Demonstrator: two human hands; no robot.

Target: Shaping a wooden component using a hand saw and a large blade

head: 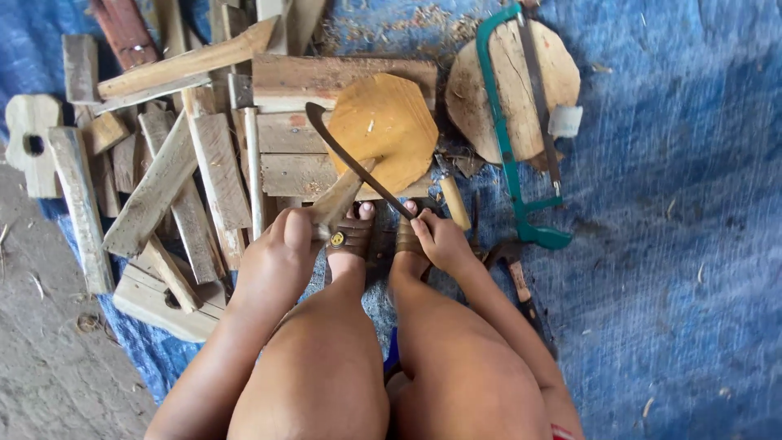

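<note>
While the left hand (281, 244) is closed around the handle end of a wooden paddle blank (383, 138), the right hand (440, 236) is closed around the grip of a curved dark blade (350, 159). Fingers of both hands are wrapped tight, none spread.

Blank: flat, roughly octagonal head, pale yellow-brown, narrowing to a handle that runs down into the left fist. Head lies up and away from both hands, resting on stacked planks (301, 122).

Blade: long, thin, slightly curved. Runs from the right fist up and leftward, crossing over the neck where head meets handle. Tip ends beyond the left edge of the head. Whether the edge touches the wood there cannot be told.

Between the two hands: two sandalled feet (350, 236), toes pointing toward the blank, just beside the handle.

Left of the left hand: loose pile of cut timber offcuts (171, 179), various lengths, overlapping.

Beyond the right hand, up and to the right: a round wooden disc (509, 81) with a green-framed hacksaw (509, 155) lying across it; saw handle ends near the right wrist. Just right of the right forearm, a dark tool with a wooden handle (517, 273), partly hidden.

Underneath everything: blue tarpaulin (676, 244), sawdust scattered near the disc.
</note>
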